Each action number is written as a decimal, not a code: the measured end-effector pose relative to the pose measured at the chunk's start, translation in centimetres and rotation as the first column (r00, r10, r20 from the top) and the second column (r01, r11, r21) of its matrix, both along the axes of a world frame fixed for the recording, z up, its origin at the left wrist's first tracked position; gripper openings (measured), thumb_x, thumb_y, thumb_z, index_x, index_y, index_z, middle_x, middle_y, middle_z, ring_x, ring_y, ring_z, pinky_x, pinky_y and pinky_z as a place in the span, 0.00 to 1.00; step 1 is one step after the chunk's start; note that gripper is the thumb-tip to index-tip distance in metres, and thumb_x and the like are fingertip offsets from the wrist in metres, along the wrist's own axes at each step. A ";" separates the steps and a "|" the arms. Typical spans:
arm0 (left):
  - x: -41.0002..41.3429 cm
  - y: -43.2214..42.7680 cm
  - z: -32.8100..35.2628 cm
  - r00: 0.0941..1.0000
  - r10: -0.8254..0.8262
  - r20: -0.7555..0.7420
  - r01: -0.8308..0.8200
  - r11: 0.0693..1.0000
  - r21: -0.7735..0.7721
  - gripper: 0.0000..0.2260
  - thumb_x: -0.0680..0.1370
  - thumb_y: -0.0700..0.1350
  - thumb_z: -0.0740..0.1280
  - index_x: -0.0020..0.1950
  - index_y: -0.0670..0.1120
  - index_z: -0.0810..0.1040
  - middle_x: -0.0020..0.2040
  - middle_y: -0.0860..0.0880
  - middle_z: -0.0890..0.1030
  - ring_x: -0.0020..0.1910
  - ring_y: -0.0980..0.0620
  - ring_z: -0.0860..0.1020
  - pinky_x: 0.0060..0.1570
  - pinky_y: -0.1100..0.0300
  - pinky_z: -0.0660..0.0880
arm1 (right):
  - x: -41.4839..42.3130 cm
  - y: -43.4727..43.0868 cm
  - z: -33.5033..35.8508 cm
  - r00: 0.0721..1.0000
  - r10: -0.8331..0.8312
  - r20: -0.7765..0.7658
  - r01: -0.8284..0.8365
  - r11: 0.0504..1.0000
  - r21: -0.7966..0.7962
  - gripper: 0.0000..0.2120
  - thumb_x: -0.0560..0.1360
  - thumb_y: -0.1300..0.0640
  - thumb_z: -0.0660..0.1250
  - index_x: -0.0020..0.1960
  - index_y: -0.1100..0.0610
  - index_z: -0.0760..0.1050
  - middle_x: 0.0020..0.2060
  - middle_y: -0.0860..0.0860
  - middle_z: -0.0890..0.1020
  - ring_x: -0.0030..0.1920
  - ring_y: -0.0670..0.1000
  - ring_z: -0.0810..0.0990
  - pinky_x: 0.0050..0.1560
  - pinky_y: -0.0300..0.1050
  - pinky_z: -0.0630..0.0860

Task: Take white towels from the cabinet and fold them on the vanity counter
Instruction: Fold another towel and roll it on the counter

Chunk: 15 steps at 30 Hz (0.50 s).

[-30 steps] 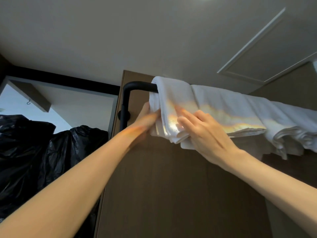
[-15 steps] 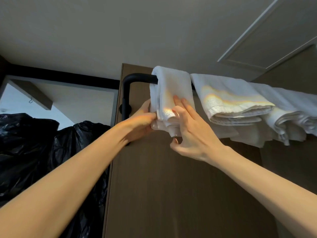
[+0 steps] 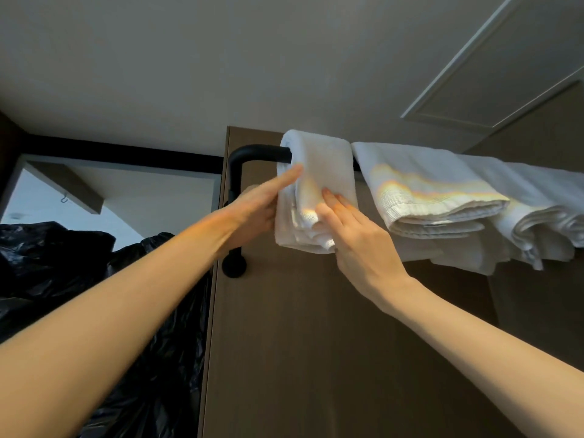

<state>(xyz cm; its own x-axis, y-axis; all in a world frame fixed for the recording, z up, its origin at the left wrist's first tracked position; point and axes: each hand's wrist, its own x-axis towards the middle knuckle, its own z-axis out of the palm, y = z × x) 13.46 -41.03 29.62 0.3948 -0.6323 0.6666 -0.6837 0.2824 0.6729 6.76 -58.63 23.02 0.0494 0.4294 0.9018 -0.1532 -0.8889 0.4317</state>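
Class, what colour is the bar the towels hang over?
The bar is black; head view shows it.

Folded white towel [image 3: 319,184] hangs draped over black rail [image 3: 256,151], at rail's left end; further folded towels [image 3: 426,191] hang along rail's right.

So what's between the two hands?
A folded white towel, draped over the black bar; the left hand and right hand both touch it. The head view shows it.

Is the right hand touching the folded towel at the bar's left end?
Touching. The head view shows the right hand with straight fingers lying flat on the front of the folded towel, no gap visible.
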 end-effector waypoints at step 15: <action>0.6 -6.3 1.2 0.971 -0.101 -0.216 -0.031 0.844 -0.536 0.24 0.68 0.45 0.78 0.58 0.46 0.71 0.52 0.45 0.81 0.49 0.46 0.82 0.49 0.50 0.81 | 0.4 -1.0 -0.7 0.999 -0.028 -0.023 0.029 0.999 0.033 0.29 0.63 0.74 0.76 0.61 0.61 0.74 0.66 0.59 0.76 0.66 0.61 0.75 0.55 0.53 0.78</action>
